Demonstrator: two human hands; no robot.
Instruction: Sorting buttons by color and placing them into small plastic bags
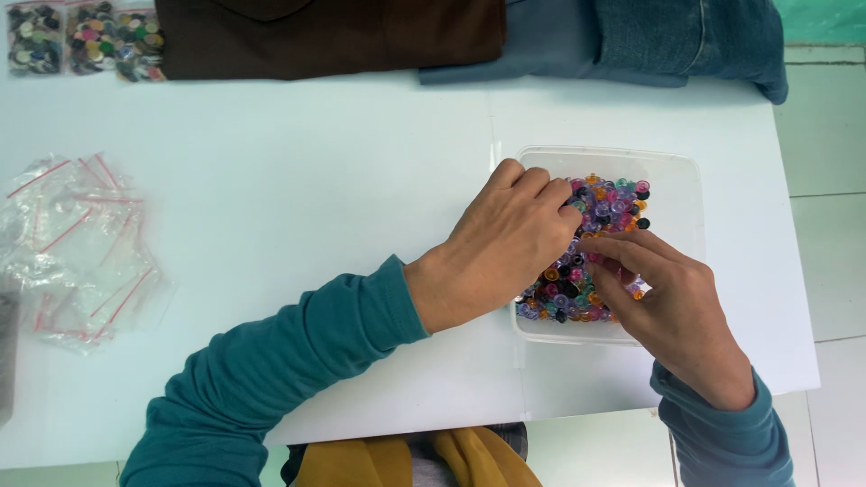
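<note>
Both hands picking through a tub of coloured buttons, sorting barely begun by the look of it.

The left hand and right hand meet over the clear plastic container at the right of the white counter. The right grip is pinched narrow, fingertips among the small translucent buttons; whether one is caught I cannot tell. The left fingers curl down onto the heap, and I cannot tell what they hold either. The container is well filled, and the empty zip bags at the far left lie flat. Two filled button bags sit at the back corner beside folded brown cloth and jeans.
</note>
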